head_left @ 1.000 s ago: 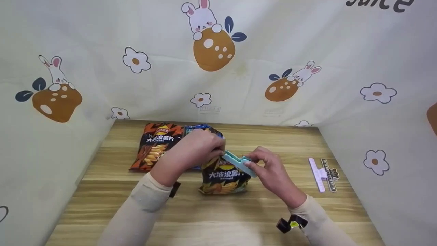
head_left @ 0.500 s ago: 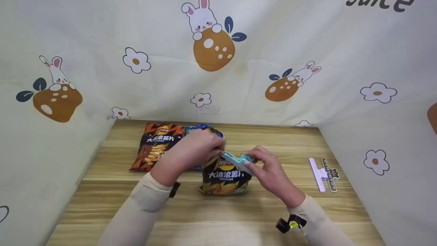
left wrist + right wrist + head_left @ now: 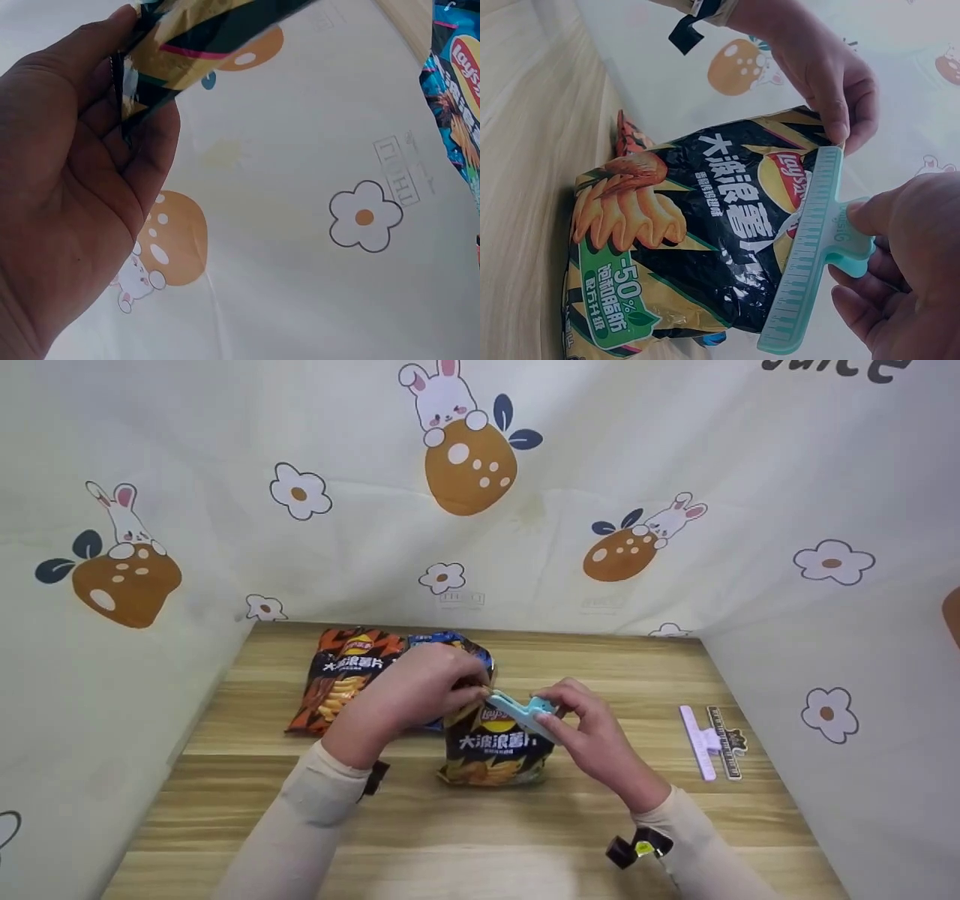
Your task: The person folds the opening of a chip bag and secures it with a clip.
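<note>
A black-and-gold Lay's chip bag [image 3: 495, 754] stands upright on the table. My left hand [image 3: 431, 679] pinches the bag's top corner between thumb and fingers; the left wrist view shows that corner in the hand [image 3: 82, 172]. My right hand [image 3: 592, 727] pinches the handle of a turquoise bag clip [image 3: 517, 712]. In the right wrist view, the long bar of the clip [image 3: 802, 255] lies along the bag's top edge, one end beside the left fingertips. The clip's far bar is hidden behind the near one there, so how far the clip is squeezed is unclear.
An orange-and-black chip bag [image 3: 341, 682] lies at the back left. Beside it is a blue chip bag [image 3: 435, 638], largely hidden by my left hand. A lavender clip [image 3: 698, 742] and a dark patterned clip [image 3: 725, 742] lie at the right. A printed cloth [image 3: 525, 547] hangs behind the table.
The turquoise clip has turned slightly and shifted a little left in my right hand, along the bag's top. My left forearm has moved slightly left, with the hand still pinching the corner.
</note>
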